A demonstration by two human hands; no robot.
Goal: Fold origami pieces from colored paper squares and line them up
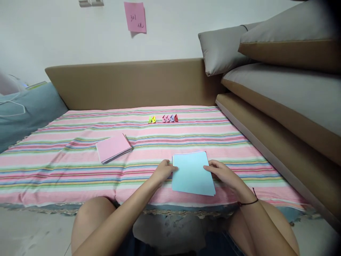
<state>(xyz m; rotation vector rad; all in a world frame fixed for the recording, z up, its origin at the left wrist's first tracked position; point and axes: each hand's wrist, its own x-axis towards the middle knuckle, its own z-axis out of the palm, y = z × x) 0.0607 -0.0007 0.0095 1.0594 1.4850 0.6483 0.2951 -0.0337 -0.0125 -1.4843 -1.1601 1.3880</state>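
Note:
A light blue square sheet of paper [193,173] lies on top of a thin stack on the striped cloth [66,170], near its front edge. My left hand [163,171] rests at the sheet's left edge, fingers curled against it. My right hand [223,173] lies on the sheet's right edge with fingertips on the paper. A stack of pink paper squares [113,147] lies to the left, apart from both hands. Several small folded paper pieces [163,118], yellow, pink and red, stand in a row farther back.
A brown padded backboard [128,83] runs behind the cloth. Grey and brown cushions [282,71] are stacked at the right. A blue-grey pillow [23,110] sits at the left. A pink note [135,16] hangs on the wall. My knees are under the front edge.

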